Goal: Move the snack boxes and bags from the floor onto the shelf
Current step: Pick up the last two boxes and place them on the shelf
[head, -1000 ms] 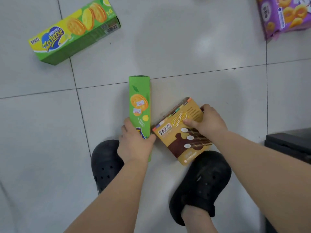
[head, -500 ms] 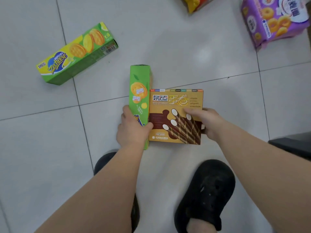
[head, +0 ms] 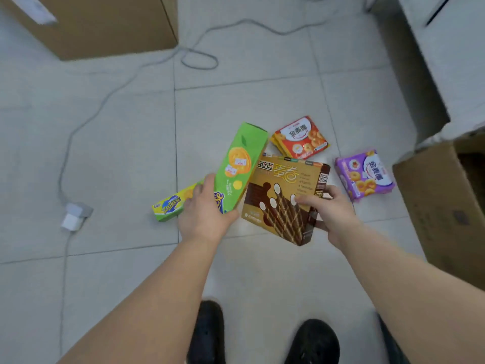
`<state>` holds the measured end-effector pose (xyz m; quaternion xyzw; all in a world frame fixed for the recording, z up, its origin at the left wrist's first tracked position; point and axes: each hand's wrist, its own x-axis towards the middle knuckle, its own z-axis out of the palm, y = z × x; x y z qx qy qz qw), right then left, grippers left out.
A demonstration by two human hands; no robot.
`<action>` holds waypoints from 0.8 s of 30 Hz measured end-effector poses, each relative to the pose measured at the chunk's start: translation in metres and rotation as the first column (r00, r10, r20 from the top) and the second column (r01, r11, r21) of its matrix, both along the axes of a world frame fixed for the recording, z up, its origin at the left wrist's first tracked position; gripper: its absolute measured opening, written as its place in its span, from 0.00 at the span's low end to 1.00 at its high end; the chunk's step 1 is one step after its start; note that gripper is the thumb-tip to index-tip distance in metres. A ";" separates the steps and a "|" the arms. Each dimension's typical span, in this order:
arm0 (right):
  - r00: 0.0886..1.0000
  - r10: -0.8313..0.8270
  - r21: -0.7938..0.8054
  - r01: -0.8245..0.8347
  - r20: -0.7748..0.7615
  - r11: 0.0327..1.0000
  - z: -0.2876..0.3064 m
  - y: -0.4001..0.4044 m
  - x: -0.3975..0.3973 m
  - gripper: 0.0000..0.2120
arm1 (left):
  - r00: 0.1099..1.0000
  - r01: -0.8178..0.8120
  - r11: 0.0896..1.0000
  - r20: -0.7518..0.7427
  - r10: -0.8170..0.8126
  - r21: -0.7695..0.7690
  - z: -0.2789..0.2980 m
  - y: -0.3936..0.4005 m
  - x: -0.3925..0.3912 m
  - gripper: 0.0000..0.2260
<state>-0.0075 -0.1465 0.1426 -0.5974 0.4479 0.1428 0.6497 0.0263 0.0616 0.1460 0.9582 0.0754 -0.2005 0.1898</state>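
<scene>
The left hand [head: 207, 214] is wrapped round the lower end of a tall green cardboard biscuit box [head: 240, 166], thumb on the near face and fingers behind it, so the box stands up out of the grip and leans to the right. The right hand [head: 330, 208] clamps the right edge of a flat brown and gold cardboard box of chocolate wafer rolls [head: 283, 200], thumb laid across the printed front and fingers tucked behind. Both boxes are clear of the pale tiled floor [head: 118, 153] and carried side by side, their near edges almost touching.

Judging by this, the step in hand is carrying the pair to the shelf, which is not in view. To do it well, keep the boxes apart enough that they do not knock together. The green box is held low on its length, so a firmer wrap or a grip nearer its middle would stop it tipping. The brown box hangs from one edge and may swing; tilting it upright before setting it down should help.

Left on the floor are a second long green and yellow biscuit box [head: 173, 203] lying flat behind the left hand, a red snack bag [head: 301, 137] and a purple snack bag [head: 364, 174]. Farther out lie a grey cable [head: 110, 95] ending in a white plug adapter [head: 74, 216], a brown cardboard carton [head: 105, 24] at the top and an open cardboard carton [head: 446, 211] at the right. The black shoes [head: 312, 342] stand at the bottom edge.
</scene>
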 end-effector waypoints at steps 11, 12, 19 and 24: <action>0.938 0.025 -0.049 -0.009 0.346 0.999 0.382 -0.030 0.106 0.17 | 0.895 0.194 0.978 0.392 -0.211 0.082 0.401 0.025 0.132 0.34; 0.926 0.034 -0.064 -0.011 0.376 0.998 0.416 -0.036 0.109 0.17 | 0.873 0.216 0.971 0.426 -0.239 0.102 0.437 0.025 0.138 0.34; 0.819 0.012 -0.160 0.097 0.574 0.982 0.636 -0.064 0.100 0.20 | 0.717 0.334 0.935 0.612 -0.335 0.120 0.643 0.005 0.154 0.33; 0.733 -0.080 -0.197 0.284 0.676 0.938 0.752 -0.071 0.054 0.22 | 0.555 0.476 0.872 0.728 -0.402 0.119 0.747 -0.016 0.140 0.31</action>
